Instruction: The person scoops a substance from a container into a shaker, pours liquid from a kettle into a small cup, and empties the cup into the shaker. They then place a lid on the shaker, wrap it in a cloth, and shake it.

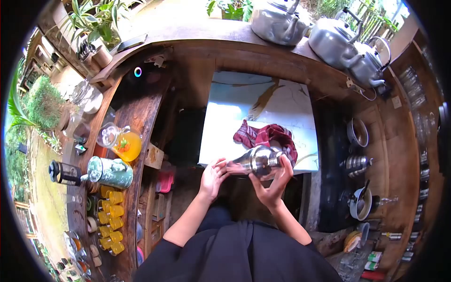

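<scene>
A shiny metal shaker (259, 161) lies sideways in the air between my hands, over the near edge of the marble-patterned tabletop (300, 105). My right hand (276, 181) has its fingers wrapped round the shaker's right end. At the other end, my left hand (214, 176) is beside the shaker, palm turned toward it and fingers apart; its fingertips are near or against the metal. Just behind the shaker, a crumpled red checked cloth (268, 135) rests on the tabletop.
On the left wooden counter (136, 110) stand a pitcher of orange drink (128, 144), a speckled green pitcher (110, 172) and several yellow cups (111, 214). Metal kettles (331, 40) line the back ledge. Bowls (361, 204) and glassware are at the right.
</scene>
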`<control>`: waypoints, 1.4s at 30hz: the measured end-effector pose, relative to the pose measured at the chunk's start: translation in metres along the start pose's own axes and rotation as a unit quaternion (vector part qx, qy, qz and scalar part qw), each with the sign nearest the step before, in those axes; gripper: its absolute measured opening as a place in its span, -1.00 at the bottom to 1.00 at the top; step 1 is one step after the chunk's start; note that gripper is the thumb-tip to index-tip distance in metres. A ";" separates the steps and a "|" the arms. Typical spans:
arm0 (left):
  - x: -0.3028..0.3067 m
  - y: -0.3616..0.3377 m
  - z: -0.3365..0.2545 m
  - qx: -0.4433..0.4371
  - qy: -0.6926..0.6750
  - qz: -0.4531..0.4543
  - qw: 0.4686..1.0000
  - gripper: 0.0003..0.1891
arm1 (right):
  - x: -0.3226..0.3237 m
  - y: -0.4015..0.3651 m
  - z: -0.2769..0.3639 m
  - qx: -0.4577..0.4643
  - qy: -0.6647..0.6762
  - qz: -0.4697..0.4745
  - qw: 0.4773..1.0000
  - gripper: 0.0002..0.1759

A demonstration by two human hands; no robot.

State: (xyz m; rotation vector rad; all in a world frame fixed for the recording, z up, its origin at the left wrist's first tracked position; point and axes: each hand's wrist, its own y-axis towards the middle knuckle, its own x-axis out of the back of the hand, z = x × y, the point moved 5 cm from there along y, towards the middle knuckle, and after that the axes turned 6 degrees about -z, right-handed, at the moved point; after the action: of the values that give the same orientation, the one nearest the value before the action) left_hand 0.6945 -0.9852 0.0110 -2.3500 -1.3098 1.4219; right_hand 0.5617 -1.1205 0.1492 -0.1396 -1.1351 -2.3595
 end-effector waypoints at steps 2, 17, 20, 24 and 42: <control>-0.004 0.021 -0.009 -0.009 0.025 -0.020 0.999 -0.54 | -0.013 0.010 -0.034 -0.021 -0.032 -0.015 0.999 0.06; -0.032 0.156 0.022 -0.297 0.802 0.191 0.482 -0.19 | -0.065 0.072 -0.145 -0.028 -0.084 0.022 0.996 -0.10; -0.025 0.143 0.013 -0.305 0.808 0.183 0.470 -0.22 | -0.066 0.061 -0.158 -0.033 -0.086 0.021 0.996 -0.08; -0.028 0.130 0.001 -0.300 0.840 0.094 0.443 -0.22 | -0.063 0.063 -0.164 -0.037 -0.071 0.013 0.997 -0.08; -0.167 0.130 -0.034 -0.470 0.548 0.053 0.690 -0.45 | 0.101 -0.024 -0.279 -0.318 -0.319 0.065 0.891 -0.78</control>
State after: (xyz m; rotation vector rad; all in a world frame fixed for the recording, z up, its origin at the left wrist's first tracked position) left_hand 0.7680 -1.1734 0.0811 -2.8364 -1.5239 -1.0187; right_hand 0.4978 -1.3597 -0.0168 -1.2506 -0.5060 -2.5315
